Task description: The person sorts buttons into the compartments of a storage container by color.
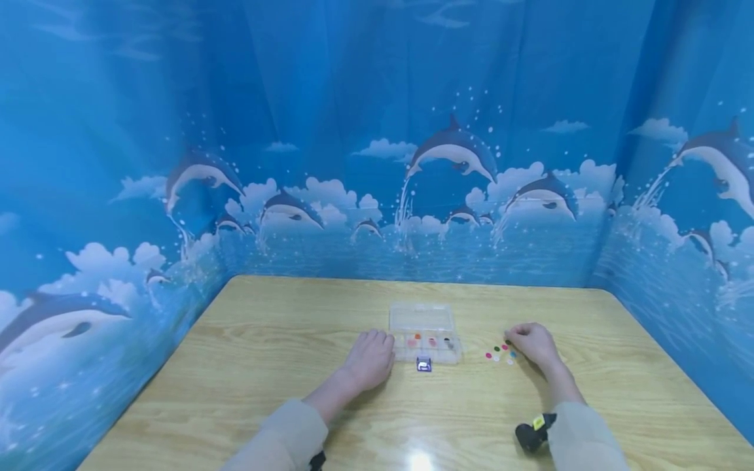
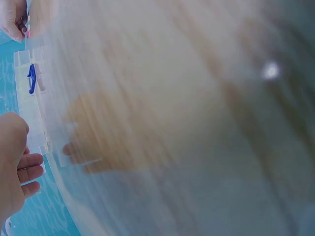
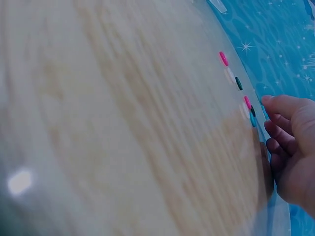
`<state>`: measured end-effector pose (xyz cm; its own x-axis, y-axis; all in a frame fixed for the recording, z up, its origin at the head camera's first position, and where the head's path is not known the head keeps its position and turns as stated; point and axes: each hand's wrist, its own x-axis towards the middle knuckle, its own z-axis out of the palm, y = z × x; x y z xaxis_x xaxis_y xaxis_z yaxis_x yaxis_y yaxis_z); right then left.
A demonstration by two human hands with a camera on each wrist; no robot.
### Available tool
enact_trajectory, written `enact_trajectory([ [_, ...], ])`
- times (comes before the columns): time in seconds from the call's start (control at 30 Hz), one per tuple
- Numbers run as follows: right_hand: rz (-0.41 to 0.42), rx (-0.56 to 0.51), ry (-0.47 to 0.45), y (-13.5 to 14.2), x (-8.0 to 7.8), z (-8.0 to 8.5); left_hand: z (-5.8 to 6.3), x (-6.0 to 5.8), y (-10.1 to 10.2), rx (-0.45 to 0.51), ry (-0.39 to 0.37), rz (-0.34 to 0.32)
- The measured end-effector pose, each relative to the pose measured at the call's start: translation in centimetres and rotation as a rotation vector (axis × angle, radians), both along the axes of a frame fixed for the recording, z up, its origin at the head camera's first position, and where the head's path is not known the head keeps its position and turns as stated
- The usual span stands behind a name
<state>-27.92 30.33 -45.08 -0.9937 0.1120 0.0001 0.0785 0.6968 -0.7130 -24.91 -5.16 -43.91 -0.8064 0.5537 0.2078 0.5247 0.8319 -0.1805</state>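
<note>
A clear plastic compartment box [image 1: 421,318] lies on the table with its lid raised at the back. A few coloured buttons [image 1: 417,336] lie in its compartments. A purple-blue clip-like piece [image 1: 423,364] is at its front edge, seen as a blue latch [image 2: 32,78] in the left wrist view. My left hand [image 1: 370,360] rests against the box's left side, fingers loosely bent. My right hand [image 1: 535,343] is beside several loose buttons [image 1: 488,356], fingertips by a black button [image 1: 508,342]. In the right wrist view a pink button [image 3: 247,102] stands near the fingers.
The wood-grain table [image 1: 265,373] carries the box and buttons. A blue dolphin-print curtain [image 1: 330,131] stands along its back and sides. A black wrist camera [image 1: 531,437] hangs at the right sleeve, low over the tabletop.
</note>
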Motion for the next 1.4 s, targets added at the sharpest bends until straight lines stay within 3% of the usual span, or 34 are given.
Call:
enact_trajectory([
  [0.17,0.006,-0.050,-0.010,0.0,0.0,0.1,-0.1,-0.1,-0.1,0.004,0.022,-0.007],
  [0.93,0.098,-0.049,0.063,-1.4,-0.2,1.5,0.0,-0.1,0.0,-0.013,0.017,-0.006],
  [1.17,0.110,-0.150,0.007,-2.1,-0.2,2.2,0.1,0.0,-0.1,-0.027,0.018,-0.003],
  [1.4,0.160,-0.128,0.044,-3.1,-0.2,2.7,0.1,0.0,0.0,-0.038,0.031,0.004],
])
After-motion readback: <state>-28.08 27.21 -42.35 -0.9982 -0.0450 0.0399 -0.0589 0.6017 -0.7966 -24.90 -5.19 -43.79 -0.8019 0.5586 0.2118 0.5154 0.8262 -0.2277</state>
